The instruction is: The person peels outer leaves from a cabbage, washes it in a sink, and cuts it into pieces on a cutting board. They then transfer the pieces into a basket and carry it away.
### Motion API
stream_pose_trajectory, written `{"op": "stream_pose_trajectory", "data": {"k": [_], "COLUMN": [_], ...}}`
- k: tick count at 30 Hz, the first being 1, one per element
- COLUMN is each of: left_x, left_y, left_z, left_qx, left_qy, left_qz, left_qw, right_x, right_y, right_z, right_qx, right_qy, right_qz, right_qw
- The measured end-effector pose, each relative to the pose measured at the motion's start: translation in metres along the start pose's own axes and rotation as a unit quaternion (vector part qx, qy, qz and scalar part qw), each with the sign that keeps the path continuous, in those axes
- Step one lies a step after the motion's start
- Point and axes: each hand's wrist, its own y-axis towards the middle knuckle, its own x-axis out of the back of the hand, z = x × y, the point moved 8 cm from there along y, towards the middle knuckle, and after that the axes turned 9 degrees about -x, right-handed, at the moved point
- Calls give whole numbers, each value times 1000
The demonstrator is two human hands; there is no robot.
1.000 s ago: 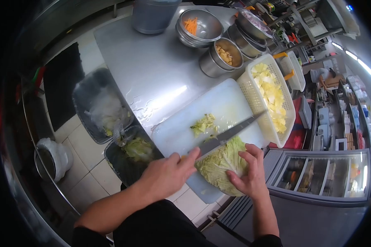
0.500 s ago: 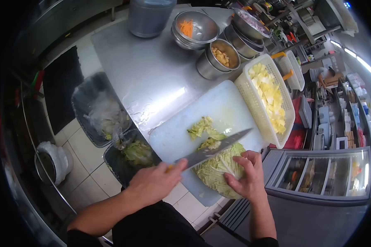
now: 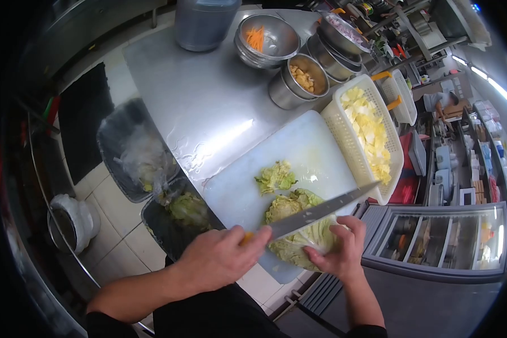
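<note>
Here, pale green crinkled cabbage [image 3: 298, 239] — knife [image 3: 315, 214] laid across it.

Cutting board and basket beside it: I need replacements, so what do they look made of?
The cutting board looks like white plastic, smooth and slightly translucent, though the sheen could be wetness. The basket seems moulded cream plastic, judging by its regular perforated walls.
</note>
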Motion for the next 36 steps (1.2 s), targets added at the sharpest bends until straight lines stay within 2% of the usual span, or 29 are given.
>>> {"op": "stream_pose_trajectory", "data": {"k": [1,4,10,13,16,22,29,32,36], "left_x": [-5,-15,-32,-33,-25,-18,-3,-11,-16], "left_y": [4,15,18,-6,-31,-42,8,29,33], "left_z": [-4,-19,-23,-2,27,55,-5,-15,-2], "left_qx": [-7,-40,-31,25,113,182,1,-31,-35], "left_qy": [-3,-33,-8,39,-5,-57,-55,-42,10], "left_qz": [4,5,49,61,68,44,60,100,110], "left_qw": [1000,999,998,997,991,981,997,994,993], "right_x": [6,3,8,10,10,4,2,5,7], "right_y": [-4,-7,-3,-4,-3,6,-18,-20,-18], "right_z": [1,4,4,0,-7,-1,18,23,19], "right_qx": [-6,29,43,23,11,6,46,39,44], "right_qy": [-39,-45,-56,-60,-55,-6,-41,-53,-42], "right_qz": [-36,-48,-87,-70,-52,-21,-53,-73,-87], "right_qw": [999,997,994,995,997,1000,997,995,994]}}
